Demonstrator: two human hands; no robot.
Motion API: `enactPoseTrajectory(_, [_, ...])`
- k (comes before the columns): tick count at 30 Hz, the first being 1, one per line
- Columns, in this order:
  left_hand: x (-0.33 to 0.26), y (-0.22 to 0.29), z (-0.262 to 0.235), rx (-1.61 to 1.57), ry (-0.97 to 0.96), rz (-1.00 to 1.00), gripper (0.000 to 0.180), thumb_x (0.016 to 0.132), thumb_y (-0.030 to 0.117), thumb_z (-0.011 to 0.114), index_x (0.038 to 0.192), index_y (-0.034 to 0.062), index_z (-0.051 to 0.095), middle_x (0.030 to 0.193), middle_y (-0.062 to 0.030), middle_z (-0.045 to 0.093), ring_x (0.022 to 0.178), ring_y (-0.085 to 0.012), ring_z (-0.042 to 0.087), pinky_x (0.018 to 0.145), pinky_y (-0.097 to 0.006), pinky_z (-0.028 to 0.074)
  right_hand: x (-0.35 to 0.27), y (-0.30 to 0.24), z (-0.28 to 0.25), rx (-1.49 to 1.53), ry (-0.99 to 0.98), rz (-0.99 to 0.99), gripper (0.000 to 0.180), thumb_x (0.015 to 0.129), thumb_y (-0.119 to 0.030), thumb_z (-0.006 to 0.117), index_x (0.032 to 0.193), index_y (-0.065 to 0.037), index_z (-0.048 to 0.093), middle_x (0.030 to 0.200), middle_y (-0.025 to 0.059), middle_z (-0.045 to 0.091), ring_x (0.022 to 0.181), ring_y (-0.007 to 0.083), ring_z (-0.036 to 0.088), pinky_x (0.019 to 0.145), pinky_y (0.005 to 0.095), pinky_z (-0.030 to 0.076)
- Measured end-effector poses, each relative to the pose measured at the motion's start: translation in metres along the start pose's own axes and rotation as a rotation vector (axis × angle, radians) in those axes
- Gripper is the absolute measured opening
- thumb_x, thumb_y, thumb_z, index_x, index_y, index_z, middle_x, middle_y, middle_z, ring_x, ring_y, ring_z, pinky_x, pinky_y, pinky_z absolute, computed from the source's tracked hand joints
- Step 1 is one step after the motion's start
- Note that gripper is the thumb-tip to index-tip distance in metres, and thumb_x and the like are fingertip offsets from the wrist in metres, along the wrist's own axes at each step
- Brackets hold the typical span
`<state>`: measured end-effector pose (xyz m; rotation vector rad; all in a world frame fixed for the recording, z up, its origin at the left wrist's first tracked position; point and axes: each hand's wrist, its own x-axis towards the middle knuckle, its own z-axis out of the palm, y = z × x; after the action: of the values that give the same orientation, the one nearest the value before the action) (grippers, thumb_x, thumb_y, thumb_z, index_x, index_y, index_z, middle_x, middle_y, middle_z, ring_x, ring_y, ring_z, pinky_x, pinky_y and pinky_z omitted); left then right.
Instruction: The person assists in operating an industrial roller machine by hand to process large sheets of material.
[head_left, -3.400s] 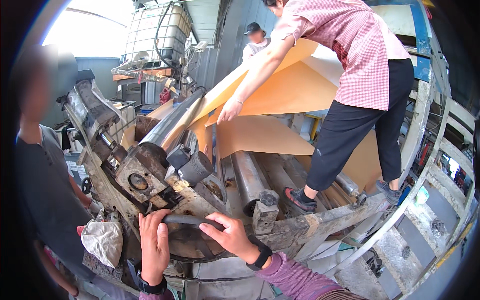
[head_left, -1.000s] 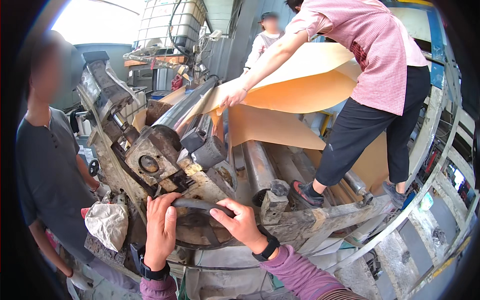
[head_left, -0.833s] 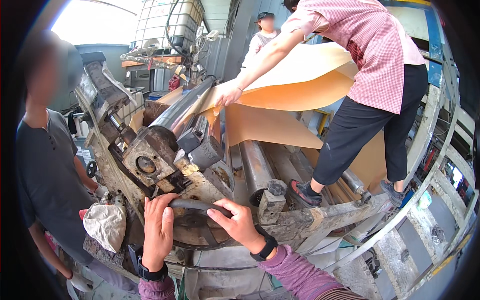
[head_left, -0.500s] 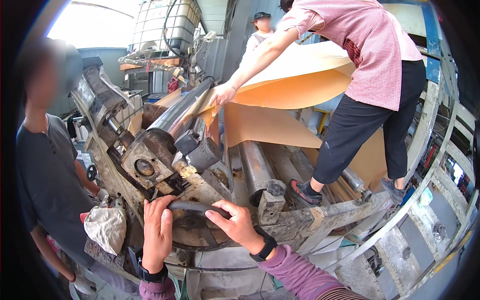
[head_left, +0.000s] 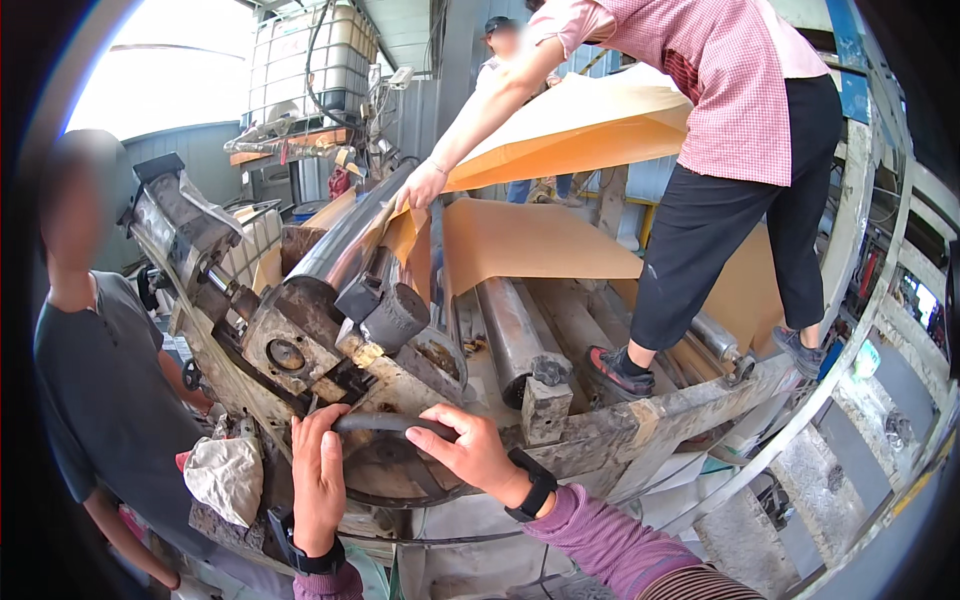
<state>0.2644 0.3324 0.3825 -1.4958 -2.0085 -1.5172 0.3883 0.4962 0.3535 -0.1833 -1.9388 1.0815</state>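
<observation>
A dark handwheel (head_left: 378,423) on the machine's near end is between my hands. My left hand (head_left: 318,482) is closed over the left part of its rim, thumb pointing up. My right hand (head_left: 474,456) grips the upper right of the rim, thumb lying along it. Beyond the wheel, a shiny steel roller (head_left: 322,252) slopes away in a worn metal frame. A co-worker's hand (head_left: 422,186) holds the edge of a raised brown paper sheet (head_left: 580,135) beside that roller. Another brown sheet (head_left: 545,240) hangs lower over the machine.
The co-worker in a checked shirt (head_left: 735,110) stands on the frame among lower rollers (head_left: 515,335). A person in a grey shirt (head_left: 100,390) is at left, near a pale cloth (head_left: 225,480). Another person stands behind the paper. A slatted walkway (head_left: 790,490) lies right.
The view has shifted slightly. The upper paper sheet has lifted, widening the gap above the lower sheet. Both my hands stay on the handwheel, whose turning I cannot make out.
</observation>
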Motion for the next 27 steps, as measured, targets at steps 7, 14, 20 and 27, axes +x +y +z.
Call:
enactPoseTrajectory(7, [-0.0006, 0.0004, -0.001, 0.008, -0.021, -0.034, 0.036, 0.103, 0.024, 0.031, 0.117, 0.0022, 0.056, 0.115, -0.0145, 0.059, 0.115, -0.0326, 0.052, 0.115, -0.048, 0.018, 0.0008, -0.0033, -0.0018, -0.058, -0.014, -0.02, 0.03, 0.087, -0.031, 0.071, 0.093, -0.002, 0.066, 0.078, 0.0144, 0.067, 0.065, 0.028, 0.065, 0.059, 0.0323, 0.049])
enactPoseTrajectory(14, [0.0001, 0.0008, -0.0003, -0.007, -0.019, -0.036, 0.036, 0.103, 0.024, 0.031, 0.117, 0.0023, 0.056, 0.114, -0.0147, 0.059, 0.115, -0.0326, 0.052, 0.115, -0.048, 0.018, 0.0013, -0.0015, -0.0013, -0.02, -0.005, -0.024, 0.025, 0.087, -0.025, 0.072, 0.092, -0.001, 0.066, 0.067, 0.0036, 0.062, 0.062, 0.0047, 0.052, 0.056, 0.0248, 0.044])
enactPoseTrajectory(20, [0.0005, 0.0023, -0.0015, 0.002, -0.008, -0.021, 0.035, 0.103, 0.024, 0.032, 0.117, 0.0024, 0.057, 0.114, -0.0138, 0.059, 0.115, -0.0318, 0.052, 0.114, -0.047, 0.018, 0.0, 0.0011, -0.0003, -0.048, -0.002, -0.01, 0.033, 0.086, -0.033, 0.071, 0.095, -0.001, 0.066, 0.077, 0.0152, 0.066, 0.062, 0.0246, 0.064, 0.058, 0.0321, 0.049])
enactPoseTrajectory(27, [-0.0015, -0.0013, -0.0022, 0.004, 0.004, 0.0, 0.035, 0.103, 0.023, 0.032, 0.117, 0.0024, 0.056, 0.114, -0.0135, 0.059, 0.116, -0.0317, 0.052, 0.115, -0.047, 0.018, -0.0008, 0.0044, 0.0034, -0.009, -0.028, 0.02, 0.026, 0.089, -0.025, 0.07, 0.094, 0.0, 0.066, 0.073, 0.0023, 0.065, 0.067, 0.0051, 0.057, 0.061, 0.0233, 0.046])
